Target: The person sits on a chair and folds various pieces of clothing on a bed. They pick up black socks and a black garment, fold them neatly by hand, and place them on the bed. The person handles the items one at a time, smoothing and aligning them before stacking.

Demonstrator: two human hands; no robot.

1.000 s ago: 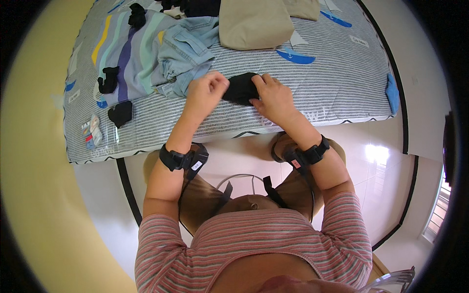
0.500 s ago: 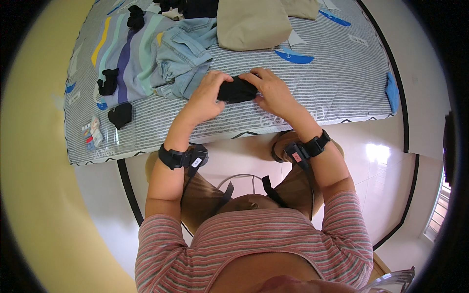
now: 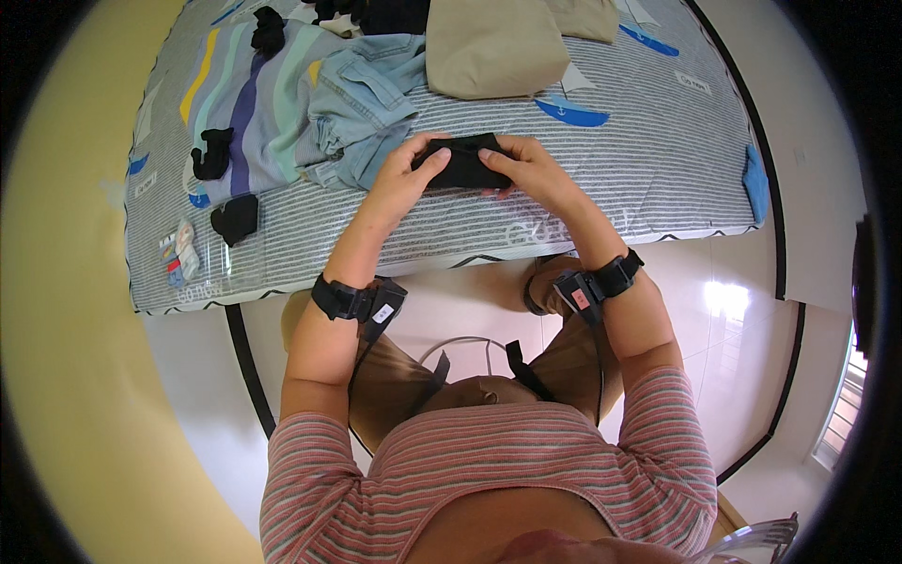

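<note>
Near the bed's front edge I hold a folded black sock [image 3: 462, 169] between both hands. My left hand [image 3: 411, 169] grips its left end, thumb on top and fingers behind it. At the other end my right hand [image 3: 521, 169] pinches it the same way, with the thumb pressed on the upper face. Further left lie a compact folded black sock [image 3: 235, 220] and a looser black sock [image 3: 213, 154]. A pale blue denim garment [image 3: 362, 99] lies crumpled just beyond my left hand.
Striped sheeting covers the bed [image 3: 620, 179]. Beige folded cloth [image 3: 493, 47] lies at the far middle, beside a striped coloured cloth [image 3: 249, 108]. Another black sock [image 3: 269, 31] rests there. Small light socks [image 3: 180, 252] sit front left; a blue cloth [image 3: 754, 184] hangs at the right edge.
Both thumbs have come onto the sock's upper face. The sock has been lifted slightly and now looks flatter and wider, with straighter edges.
</note>
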